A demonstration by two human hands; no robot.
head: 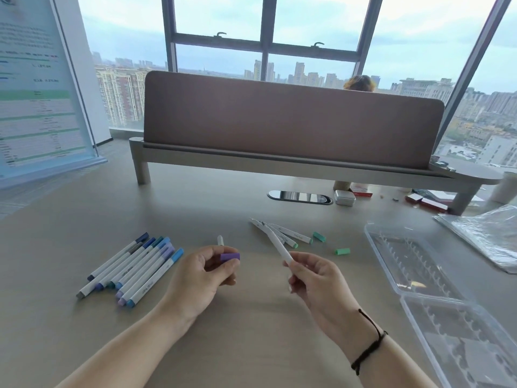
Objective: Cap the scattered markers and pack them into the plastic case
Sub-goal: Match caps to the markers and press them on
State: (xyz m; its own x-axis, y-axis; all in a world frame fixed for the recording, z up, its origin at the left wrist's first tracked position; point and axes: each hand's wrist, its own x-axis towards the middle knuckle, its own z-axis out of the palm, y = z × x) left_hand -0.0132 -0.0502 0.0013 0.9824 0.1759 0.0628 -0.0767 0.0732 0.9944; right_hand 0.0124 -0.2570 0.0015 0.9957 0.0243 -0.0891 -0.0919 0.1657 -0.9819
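My left hand (201, 278) pinches a purple cap (230, 257) between thumb and fingertips. A white marker (278, 245) without a cap on its far end is held in my right hand (316, 278), pointing up and away to the left. Behind my left hand lies another uncapped marker (220, 240). Several capped blue and purple markers (134, 268) lie side by side at the left. Several uncapped white markers (282, 233) lie in the middle, with two loose green caps (319, 236) (342, 251) beside them. The clear plastic case (419, 275) lies open and without markers at the right.
A brown divider panel on a raised shelf (291, 121) crosses the back of the desk. A silver cable port (300, 197), a small tin (344, 198) and red boxes (428, 203) sit under it. A clear plastic bag (486, 233) lies far right. A banner stand (42, 88) stands at left.
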